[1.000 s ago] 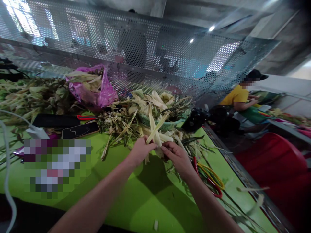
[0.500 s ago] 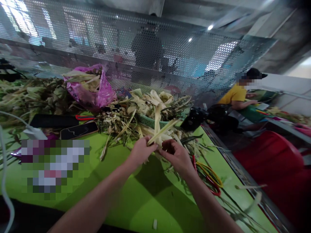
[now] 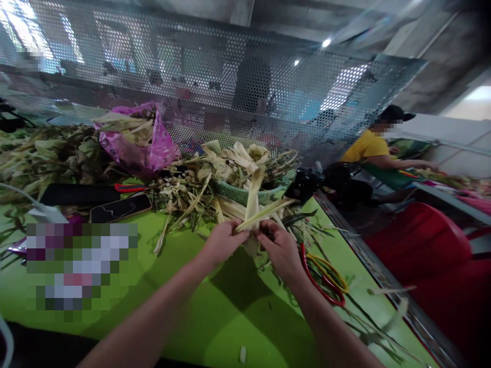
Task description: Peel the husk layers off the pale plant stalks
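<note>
Two pale corn husk strips [image 3: 252, 202] cross each other in front of me, one upright and one slanting up to the right. My left hand [image 3: 226, 239] pinches them near the crossing, thumb on top. From the other side my right hand [image 3: 276, 245] grips the lower part of the husk between thumb and curled fingers. Both hands are just above the green table. Behind them a green basket [image 3: 230, 193] holds a heap of dried husks [image 3: 245, 158]. Scissors with red and yellow handles [image 3: 326, 276] lie beside my right wrist.
A pink plastic bag [image 3: 153, 148] of husks stands at back left, beside a large husk pile [image 3: 57, 153]. A phone [image 3: 120, 207] lies on the green table [image 3: 172, 301]. A perforated metal screen [image 3: 192, 66] rises behind. At right are a red chair [image 3: 425, 235] and a person in yellow [image 3: 364, 143].
The upright strip now leans more to the right, and my hands have shifted only slightly. The seated person at right has stretched an arm forward. The whole view has moved a little.
</note>
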A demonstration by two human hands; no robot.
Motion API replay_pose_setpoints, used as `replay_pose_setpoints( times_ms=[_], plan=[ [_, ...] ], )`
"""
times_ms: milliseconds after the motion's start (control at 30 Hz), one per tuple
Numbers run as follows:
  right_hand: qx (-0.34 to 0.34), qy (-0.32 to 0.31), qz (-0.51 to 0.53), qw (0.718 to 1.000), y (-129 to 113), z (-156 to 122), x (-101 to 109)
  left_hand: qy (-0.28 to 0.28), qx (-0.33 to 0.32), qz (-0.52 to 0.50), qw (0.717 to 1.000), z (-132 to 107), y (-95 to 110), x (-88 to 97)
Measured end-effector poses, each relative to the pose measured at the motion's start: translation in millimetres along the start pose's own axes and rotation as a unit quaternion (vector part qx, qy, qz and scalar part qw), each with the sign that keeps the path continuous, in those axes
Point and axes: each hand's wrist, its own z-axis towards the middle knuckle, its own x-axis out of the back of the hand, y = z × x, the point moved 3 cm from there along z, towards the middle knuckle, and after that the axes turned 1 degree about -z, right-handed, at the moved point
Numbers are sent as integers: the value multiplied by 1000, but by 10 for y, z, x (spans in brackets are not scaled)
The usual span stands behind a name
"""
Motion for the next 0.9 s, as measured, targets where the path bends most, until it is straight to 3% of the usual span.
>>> replay_pose_setpoints(
  times_ms=[167, 267, 500, 900],
  plan=[
    [-40, -41, 118, 991, -21, 18, -28, 29, 26, -52, 998, 13, 12, 12],
    [-44, -53, 147, 987, -20, 27, -38, 19, 18, -87, 996, 10, 48, -11],
    [-25, -34, 90, 995, 0, 6, -53, 22, 7, -40, 999, 21, 6, -32],
    [-26, -38, 84, 995, 0, 32, -47, 12, 8, -72, 997, 27, -16, -46]
  ],
)
